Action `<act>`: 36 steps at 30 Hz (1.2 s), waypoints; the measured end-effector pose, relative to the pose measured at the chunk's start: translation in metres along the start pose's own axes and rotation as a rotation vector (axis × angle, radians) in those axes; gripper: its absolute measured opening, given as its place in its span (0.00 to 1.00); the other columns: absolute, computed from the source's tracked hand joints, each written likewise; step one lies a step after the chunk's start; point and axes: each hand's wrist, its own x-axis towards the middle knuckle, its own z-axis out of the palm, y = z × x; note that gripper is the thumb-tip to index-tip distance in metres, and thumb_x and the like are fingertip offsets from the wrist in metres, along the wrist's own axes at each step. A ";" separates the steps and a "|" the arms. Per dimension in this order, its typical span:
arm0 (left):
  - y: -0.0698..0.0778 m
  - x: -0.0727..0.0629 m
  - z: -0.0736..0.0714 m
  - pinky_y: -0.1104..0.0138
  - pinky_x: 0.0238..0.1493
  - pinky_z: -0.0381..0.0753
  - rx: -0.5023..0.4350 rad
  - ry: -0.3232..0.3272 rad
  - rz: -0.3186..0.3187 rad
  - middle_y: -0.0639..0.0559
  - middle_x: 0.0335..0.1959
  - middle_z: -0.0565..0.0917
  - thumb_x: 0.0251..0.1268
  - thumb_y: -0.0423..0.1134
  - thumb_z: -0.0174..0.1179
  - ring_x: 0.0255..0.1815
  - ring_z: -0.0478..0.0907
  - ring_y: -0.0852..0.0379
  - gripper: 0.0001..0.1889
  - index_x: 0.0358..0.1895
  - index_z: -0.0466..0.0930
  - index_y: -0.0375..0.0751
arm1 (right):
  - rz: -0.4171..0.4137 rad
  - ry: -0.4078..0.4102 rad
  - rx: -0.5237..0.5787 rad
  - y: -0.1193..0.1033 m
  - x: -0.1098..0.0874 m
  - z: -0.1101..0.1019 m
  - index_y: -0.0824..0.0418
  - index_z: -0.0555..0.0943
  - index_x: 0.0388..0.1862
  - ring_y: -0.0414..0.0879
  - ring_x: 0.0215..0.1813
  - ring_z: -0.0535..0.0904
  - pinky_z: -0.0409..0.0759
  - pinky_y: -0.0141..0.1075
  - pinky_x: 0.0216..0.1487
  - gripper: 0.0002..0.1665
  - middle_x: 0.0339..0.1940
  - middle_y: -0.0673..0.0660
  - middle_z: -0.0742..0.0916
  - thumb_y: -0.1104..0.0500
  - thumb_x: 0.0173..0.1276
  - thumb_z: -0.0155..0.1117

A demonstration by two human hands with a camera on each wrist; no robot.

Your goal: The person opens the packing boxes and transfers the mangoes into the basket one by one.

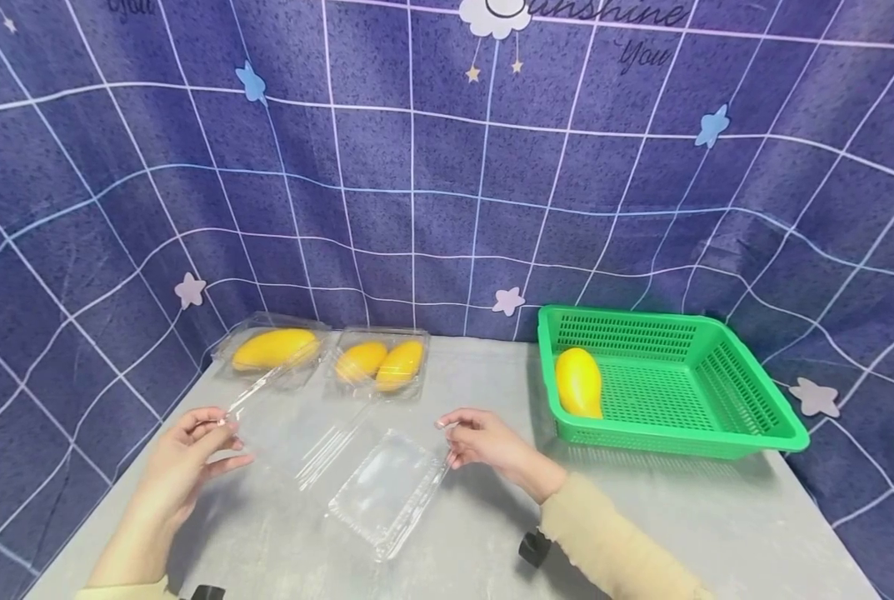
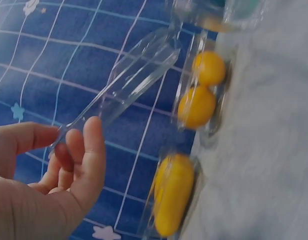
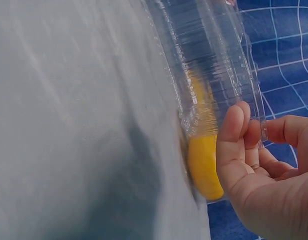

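Between the hands a clear plastic clamshell container (image 1: pixel 390 492) is spread open above the table. With thumb and fingers my left hand (image 1: pixel 180 462) pinches the edge of its lid half, the other fingers spread. The right hand (image 1: pixel 495 450) pinches the opposite rim at its corner, seen close in the right wrist view. Nothing lies inside the container. Behind it on the table stand two filled clamshells: one holds a single large yellow mango (image 1: pixel 276 348), the other two smaller mangoes (image 1: pixel 400 365). Both also show in the left wrist view.
A green plastic basket (image 1: pixel 656 437) stands at the back right of the grey table (image 1: pixel 641 517), with a yellow mango (image 1: pixel 579 383) at its left side. A blue gridded curtain (image 1: pixel 447 167) hangs close behind the table and along both sides.
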 end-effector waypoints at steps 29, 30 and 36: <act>0.015 0.041 -0.047 0.61 0.33 0.86 0.732 -0.215 -0.339 0.53 0.28 0.75 0.67 0.42 0.56 0.31 0.75 0.60 0.20 0.51 0.66 0.28 | 0.033 -0.008 -0.026 0.004 0.034 0.009 0.75 0.71 0.57 0.42 0.24 0.78 0.84 0.34 0.34 0.22 0.22 0.54 0.76 0.68 0.64 0.50; 0.015 0.041 -0.048 0.61 0.33 0.86 0.733 -0.219 -0.342 0.53 0.28 0.75 0.66 0.41 0.56 0.31 0.75 0.60 0.20 0.51 0.67 0.28 | 0.033 -0.011 -0.023 0.004 0.034 0.009 0.75 0.71 0.57 0.42 0.24 0.78 0.84 0.34 0.34 0.22 0.22 0.54 0.76 0.68 0.64 0.50; 0.010 0.042 -0.058 0.60 0.34 0.86 0.742 -0.238 -0.374 0.52 0.30 0.75 0.66 0.41 0.56 0.31 0.76 0.60 0.18 0.48 0.68 0.30 | 0.042 -0.015 -0.008 0.006 0.041 0.013 0.75 0.73 0.55 0.42 0.23 0.77 0.84 0.34 0.32 0.21 0.22 0.54 0.77 0.67 0.64 0.51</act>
